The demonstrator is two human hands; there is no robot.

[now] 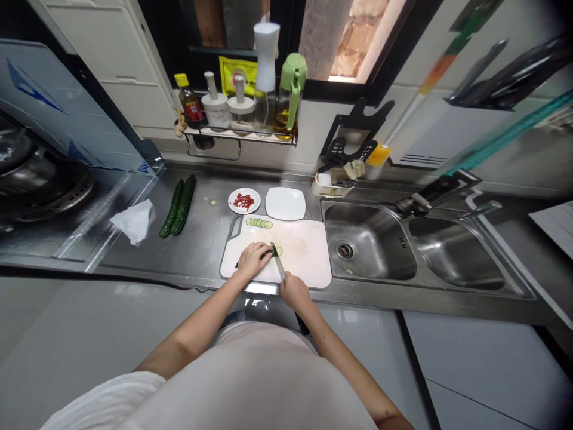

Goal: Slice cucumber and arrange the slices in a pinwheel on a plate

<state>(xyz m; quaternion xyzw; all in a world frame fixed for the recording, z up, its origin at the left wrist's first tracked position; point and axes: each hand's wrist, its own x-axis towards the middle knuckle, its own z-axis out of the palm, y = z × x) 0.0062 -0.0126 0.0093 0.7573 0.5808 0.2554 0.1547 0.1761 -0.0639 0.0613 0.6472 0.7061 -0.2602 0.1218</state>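
Observation:
My left hand (253, 259) is closed over a dark green cucumber (267, 252), most of which it hides, on the white cutting board (308, 251). In my right hand (294, 290) is the handle of a kitchen knife (279, 263), its blade standing at the cucumber's cut end, close to my left fingertips. A round cucumber slice (280, 251) lies just right of the blade. Toward the board's back left, a row of overlapping cucumber slices (259, 223) is laid out.
Behind the board stand a plate of chopped red pieces (244, 202) and a square white plate (285, 203). Two whole cucumbers (178, 206) and a crumpled white cloth or paper (133, 221) lie left. A double sink (371, 239) adjoins right; a bottle rack (242, 136) hangs above.

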